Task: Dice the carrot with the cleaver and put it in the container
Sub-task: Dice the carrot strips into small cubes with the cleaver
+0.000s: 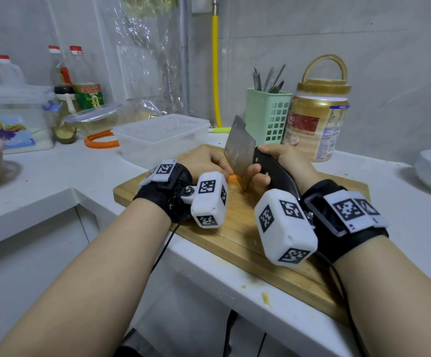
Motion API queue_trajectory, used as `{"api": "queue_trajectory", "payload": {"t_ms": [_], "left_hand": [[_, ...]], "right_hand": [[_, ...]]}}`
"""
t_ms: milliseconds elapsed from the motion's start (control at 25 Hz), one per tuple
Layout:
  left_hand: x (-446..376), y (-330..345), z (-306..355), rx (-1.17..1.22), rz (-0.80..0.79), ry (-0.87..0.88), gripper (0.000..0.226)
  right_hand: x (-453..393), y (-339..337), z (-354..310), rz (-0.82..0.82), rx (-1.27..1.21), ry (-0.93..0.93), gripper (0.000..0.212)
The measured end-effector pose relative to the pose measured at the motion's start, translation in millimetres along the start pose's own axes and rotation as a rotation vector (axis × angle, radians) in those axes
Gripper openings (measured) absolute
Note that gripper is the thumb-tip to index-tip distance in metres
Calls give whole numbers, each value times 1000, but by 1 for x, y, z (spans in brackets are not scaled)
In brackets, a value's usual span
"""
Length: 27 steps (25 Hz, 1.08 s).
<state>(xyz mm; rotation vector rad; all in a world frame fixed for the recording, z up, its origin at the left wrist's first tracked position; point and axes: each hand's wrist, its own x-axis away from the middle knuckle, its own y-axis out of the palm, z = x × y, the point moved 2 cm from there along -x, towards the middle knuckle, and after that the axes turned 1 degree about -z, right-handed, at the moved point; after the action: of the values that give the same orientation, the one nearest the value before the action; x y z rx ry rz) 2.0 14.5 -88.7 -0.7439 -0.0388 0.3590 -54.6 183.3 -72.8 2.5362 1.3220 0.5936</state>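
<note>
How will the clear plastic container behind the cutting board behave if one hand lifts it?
The clear plastic container looks thin-walled and empty, so it is probably light and may flex a little. Its smooth walls could be slippery. It is low and wide on the counter, so it is unlikely to tip.

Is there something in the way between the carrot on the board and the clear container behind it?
Nothing visible. The carrot lies under the left hand, and the container stands just beyond the cutting board, its lid on.

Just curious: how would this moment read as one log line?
stage: dicing | right hand: grips cleaver | left hand: steadies carrot | container: shows no carrot
</note>
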Motion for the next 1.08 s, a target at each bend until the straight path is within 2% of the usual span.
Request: {"api": "queue_trajectory", "payload": {"t_ms": [200,480,840,1080], "left_hand": [[3,-1,2,13,14,45,10],[-5,0,-8,-11,116,-75,8],[-1,-1,-4,16,82,-21,9],[0,0,-1,54,58,8,10]], "right_hand": [[-2,0,3,20,-22,-24,19],[2,0,-2,4,-85,-63,23],[4,4,0,-15,-55,-16,24],[6,7,-6,-11,55,16,24]]}}
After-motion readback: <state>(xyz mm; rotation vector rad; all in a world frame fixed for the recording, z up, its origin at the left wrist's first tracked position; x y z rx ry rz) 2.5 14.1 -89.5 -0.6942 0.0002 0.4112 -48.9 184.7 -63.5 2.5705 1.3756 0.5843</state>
